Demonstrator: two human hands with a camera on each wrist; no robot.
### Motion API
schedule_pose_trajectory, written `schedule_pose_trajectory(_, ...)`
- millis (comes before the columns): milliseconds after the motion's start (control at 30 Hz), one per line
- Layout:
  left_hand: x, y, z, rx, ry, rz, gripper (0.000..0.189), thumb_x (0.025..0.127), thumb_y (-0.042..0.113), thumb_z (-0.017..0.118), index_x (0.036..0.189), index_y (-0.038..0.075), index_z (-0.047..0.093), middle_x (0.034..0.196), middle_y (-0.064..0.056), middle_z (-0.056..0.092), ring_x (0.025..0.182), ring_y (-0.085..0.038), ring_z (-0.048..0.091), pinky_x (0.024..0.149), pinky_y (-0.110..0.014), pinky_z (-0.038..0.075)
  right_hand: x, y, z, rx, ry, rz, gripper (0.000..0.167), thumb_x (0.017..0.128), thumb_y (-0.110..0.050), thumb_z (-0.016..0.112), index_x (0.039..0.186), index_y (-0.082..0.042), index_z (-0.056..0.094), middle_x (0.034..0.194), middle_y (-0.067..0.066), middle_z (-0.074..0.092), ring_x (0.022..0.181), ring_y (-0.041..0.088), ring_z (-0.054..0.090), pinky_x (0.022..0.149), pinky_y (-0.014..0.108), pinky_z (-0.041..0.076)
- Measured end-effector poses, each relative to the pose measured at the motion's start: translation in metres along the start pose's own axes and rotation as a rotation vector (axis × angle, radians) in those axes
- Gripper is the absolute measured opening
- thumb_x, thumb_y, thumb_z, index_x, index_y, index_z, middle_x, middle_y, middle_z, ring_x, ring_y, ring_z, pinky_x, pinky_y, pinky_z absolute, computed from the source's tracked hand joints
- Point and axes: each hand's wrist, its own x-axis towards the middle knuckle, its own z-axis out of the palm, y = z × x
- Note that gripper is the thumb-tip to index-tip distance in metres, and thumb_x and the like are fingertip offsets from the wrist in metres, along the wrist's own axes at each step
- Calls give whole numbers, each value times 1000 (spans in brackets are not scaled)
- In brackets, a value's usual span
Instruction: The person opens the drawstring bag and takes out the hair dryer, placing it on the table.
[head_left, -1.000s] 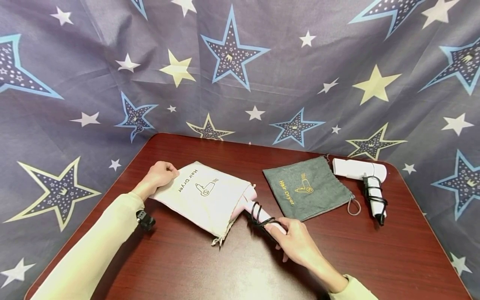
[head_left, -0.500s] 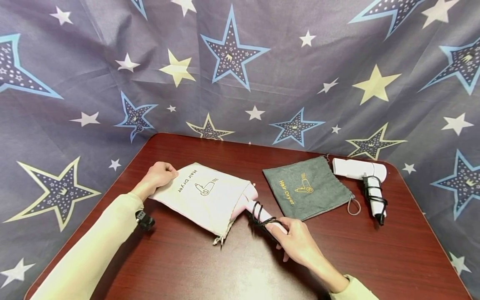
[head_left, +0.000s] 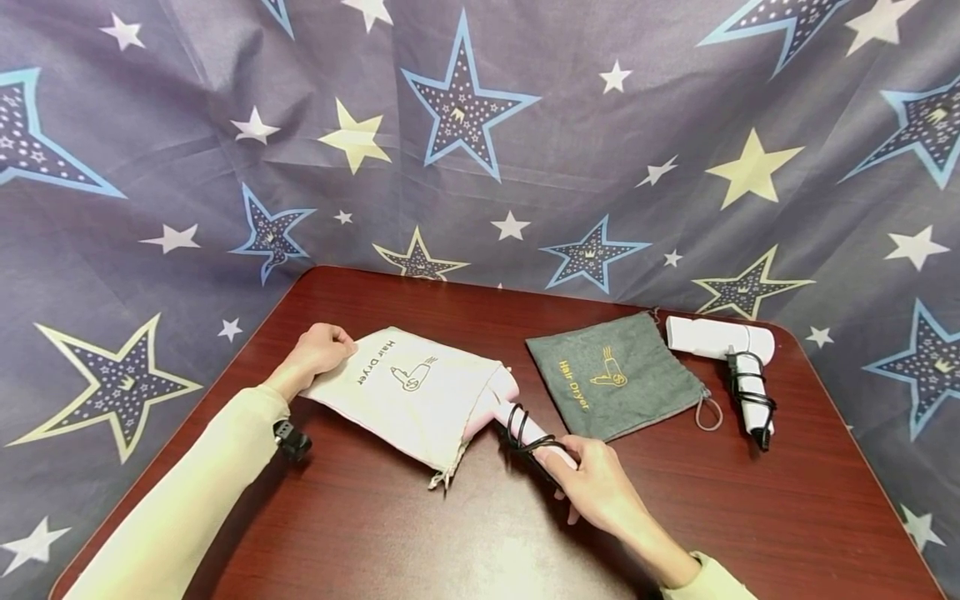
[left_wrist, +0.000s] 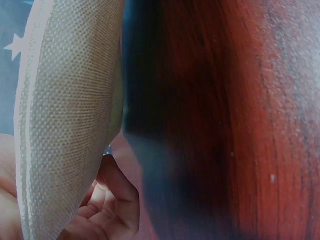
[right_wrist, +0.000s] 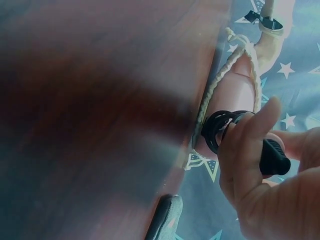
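Observation:
A cream drawstring bag [head_left: 420, 392] printed "Hair Dryer" spans the space between both hands in the head view. At its closed end, my left hand [head_left: 321, 350] pinches the corner with thumb and fingers. The pink hair dryer [head_left: 505, 387] lies mostly inside the bag; its handle and a strip of its body show at the mouth. My right hand [head_left: 596, 483] grips the handle near its end, where a black cord [head_left: 517, 429] is wound round. In the right wrist view, the braided drawstring [right_wrist: 215, 90] frames the dryer's body, and a black plug [right_wrist: 274, 159] sticks out by the palm.
A grey drawstring bag [head_left: 622, 375], also printed "Hair Dryer", lies flat right of centre. Beyond it, near the table's right back corner, rests a white hair dryer [head_left: 720, 337] with its cord wrapped round the handle. A star-patterned cloth [head_left: 480, 200] hangs behind the brown table [head_left: 375, 533].
Very little moves. The pink dryer and right hand have shifted slightly right, and a touch more of the dryer's body shows at the bag's mouth. The left hand holds its place.

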Motion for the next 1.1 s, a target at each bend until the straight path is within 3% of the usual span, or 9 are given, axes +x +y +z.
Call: schedule_pose_trajectory(1100, -3, 4, 0, 0, 19, -30, 21, 101, 16, 62, 107, -3, 68, 114, -21, 62, 103, -34, 55, 82, -36, 43, 0, 1, -1, 13, 54, 36, 25, 101, -33, 72, 109, -9, 74, 61, 8, 63, 35, 23, 59, 41, 45, 53)
